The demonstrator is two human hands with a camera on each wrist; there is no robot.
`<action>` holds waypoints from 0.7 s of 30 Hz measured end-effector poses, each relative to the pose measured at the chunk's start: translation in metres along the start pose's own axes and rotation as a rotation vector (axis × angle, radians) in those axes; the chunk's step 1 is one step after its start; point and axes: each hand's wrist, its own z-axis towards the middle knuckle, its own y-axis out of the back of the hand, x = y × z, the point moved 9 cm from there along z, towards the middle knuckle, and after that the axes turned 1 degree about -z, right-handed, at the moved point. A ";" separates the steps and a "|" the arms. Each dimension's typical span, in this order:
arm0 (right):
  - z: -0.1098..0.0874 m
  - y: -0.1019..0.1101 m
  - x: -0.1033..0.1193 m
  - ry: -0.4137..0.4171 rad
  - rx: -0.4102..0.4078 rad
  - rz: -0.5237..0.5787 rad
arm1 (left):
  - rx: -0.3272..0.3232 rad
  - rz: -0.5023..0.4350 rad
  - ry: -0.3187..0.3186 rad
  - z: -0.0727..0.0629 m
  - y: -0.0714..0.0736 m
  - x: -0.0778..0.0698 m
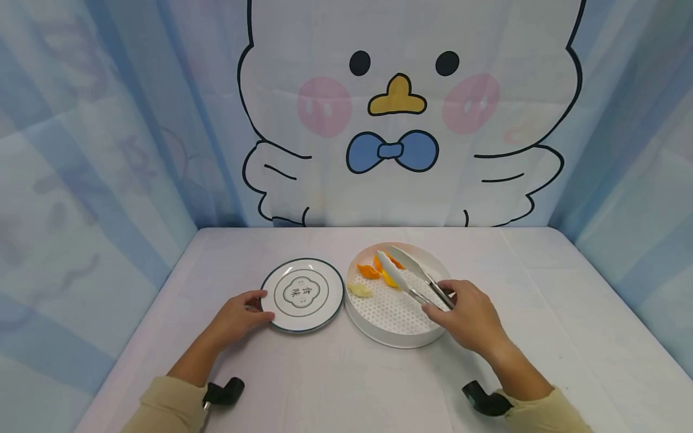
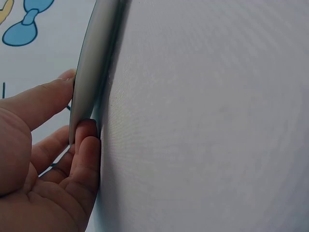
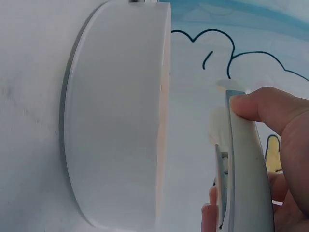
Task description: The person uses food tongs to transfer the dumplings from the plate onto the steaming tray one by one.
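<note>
My left hand [image 1: 238, 319] pinches the near-left rim of a white plate [image 1: 331, 304] with a dark edge line and printed characters in its centre. In the left wrist view the thumb lies on the upper face of the plate [image 2: 91, 67], with fingertips beneath the rim. Metal tongs [image 1: 394, 274] with pale tips are gripped in my right hand [image 1: 476, 316]. The tips reach over a round white container [image 1: 403, 340] with a perforated surface inside. Orange pieces [image 1: 369, 272], a yellow piece [image 1: 388, 279] and a pale yellow piece [image 1: 360, 290] lie there, partly hidden by the tongs.
Plate and container stand side by side on a table [image 1: 346, 391] with a white cloth. Behind the table hangs a curtain [image 1: 390, 198] with a cartoon bird, and blue curtains [image 1: 108, 198] flank both sides. Black wrist mounts [image 1: 224, 392] show at both sleeves.
</note>
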 end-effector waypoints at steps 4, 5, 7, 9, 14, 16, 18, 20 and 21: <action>-0.003 -0.003 0.012 0.029 -0.035 0.089 | 0.000 0.002 0.000 0.000 0.000 0.001; -0.004 -0.005 0.014 0.037 -0.037 0.102 | 0.000 0.003 0.000 0.000 0.000 0.002; -0.005 -0.009 0.019 0.045 -0.032 0.121 | 0.001 0.001 0.000 0.000 0.000 0.002; -0.007 -0.014 0.025 0.047 -0.018 0.141 | 0.001 -0.001 -0.001 0.000 0.000 0.002; -0.011 -0.027 0.039 0.062 0.008 0.167 | 0.002 0.000 0.000 -0.001 0.000 0.000; -0.013 -0.032 0.047 0.081 0.012 0.162 | 0.003 0.006 0.003 -0.001 0.001 0.000; -0.015 -0.037 0.054 0.100 0.015 0.161 | 0.004 0.012 0.005 -0.001 0.001 0.000; -0.017 -0.042 0.060 0.118 0.019 0.160 | 0.005 0.013 0.005 -0.001 0.001 0.000; -0.018 -0.045 0.063 0.126 0.023 0.161 | 0.007 0.011 0.003 -0.001 0.001 0.000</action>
